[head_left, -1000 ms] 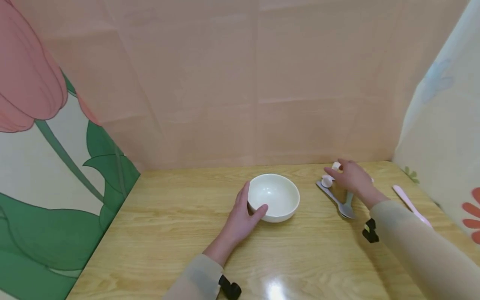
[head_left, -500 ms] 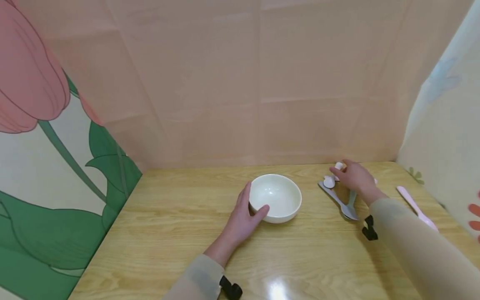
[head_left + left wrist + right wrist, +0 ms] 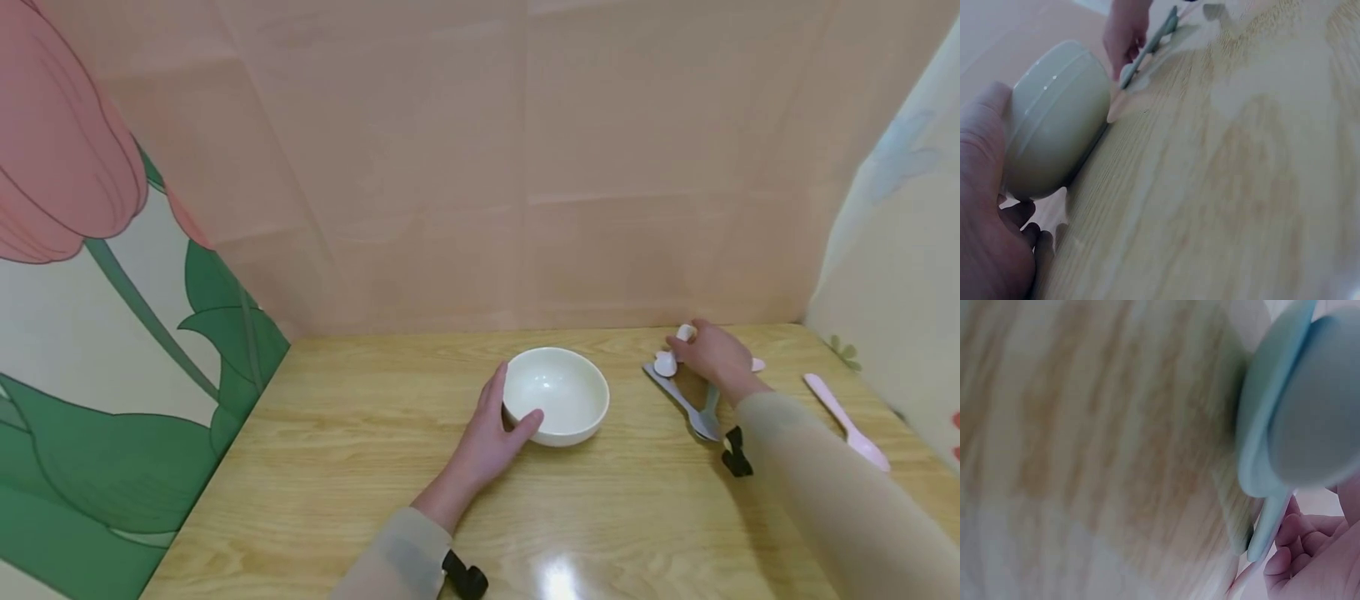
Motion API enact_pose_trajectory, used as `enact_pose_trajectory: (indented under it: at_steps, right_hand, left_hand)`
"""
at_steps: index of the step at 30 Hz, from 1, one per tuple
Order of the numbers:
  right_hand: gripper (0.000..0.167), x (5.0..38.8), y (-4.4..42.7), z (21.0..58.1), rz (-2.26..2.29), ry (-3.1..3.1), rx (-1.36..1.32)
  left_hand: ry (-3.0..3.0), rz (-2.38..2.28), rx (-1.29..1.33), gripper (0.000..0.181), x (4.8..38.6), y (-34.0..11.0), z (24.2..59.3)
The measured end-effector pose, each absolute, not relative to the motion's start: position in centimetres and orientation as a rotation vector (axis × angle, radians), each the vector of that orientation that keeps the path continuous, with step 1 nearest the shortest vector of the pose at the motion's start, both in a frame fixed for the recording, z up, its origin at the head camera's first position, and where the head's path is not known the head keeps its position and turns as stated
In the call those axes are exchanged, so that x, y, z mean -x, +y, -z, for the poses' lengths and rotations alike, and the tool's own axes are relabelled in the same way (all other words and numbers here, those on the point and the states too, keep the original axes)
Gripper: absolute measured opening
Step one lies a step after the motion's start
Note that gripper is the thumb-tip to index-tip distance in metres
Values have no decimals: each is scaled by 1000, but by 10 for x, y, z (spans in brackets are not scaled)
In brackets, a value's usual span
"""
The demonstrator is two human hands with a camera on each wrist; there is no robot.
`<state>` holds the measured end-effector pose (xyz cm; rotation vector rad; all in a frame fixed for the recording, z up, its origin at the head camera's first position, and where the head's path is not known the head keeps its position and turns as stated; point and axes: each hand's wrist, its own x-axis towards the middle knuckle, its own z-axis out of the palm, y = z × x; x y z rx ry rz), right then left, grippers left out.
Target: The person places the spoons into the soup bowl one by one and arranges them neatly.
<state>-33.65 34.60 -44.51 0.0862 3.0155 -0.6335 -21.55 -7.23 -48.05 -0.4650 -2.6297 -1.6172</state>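
A white bowl (image 3: pixel 561 392) sits upright on the table; my left hand (image 3: pixel 483 437) grips its left side, thumb at the rim and fingers round the outside. The left wrist view shows the same hold on the bowl (image 3: pixel 1054 125). At the back right, my right hand (image 3: pixel 712 354) is over a loose group of spoons, thumb and fingertips round a pale spoon (image 3: pixel 686 332). Beside it lie another pale spoon head (image 3: pixel 665 364) and a grey-blue spoon (image 3: pixel 678 400). Curled fingers of my right hand (image 3: pixel 1316 550) show behind blurred spoon heads (image 3: pixel 1272 412) in the right wrist view.
A pink spoon (image 3: pixel 847 423) lies right of the group, close to my right sleeve (image 3: pixel 832 483). Behind the wooden table (image 3: pixel 337 467) hangs a plain pinkish cloth (image 3: pixel 412 167), with patterned cloths at both sides.
The head view has turned slightly left, so everything appears farther right. The pale spoon by my right fingertips looks a little more tilted. My left hand keeps its hold on the bowl.
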Motion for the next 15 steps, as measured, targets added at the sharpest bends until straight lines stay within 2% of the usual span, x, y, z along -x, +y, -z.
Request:
enact_pose_trajectory:
  at_steps: [15]
  right_hand:
    - [89,334,348,442,730,2991,-65]
  left_hand:
    - [-2630,1612,464,100,216,-72,479]
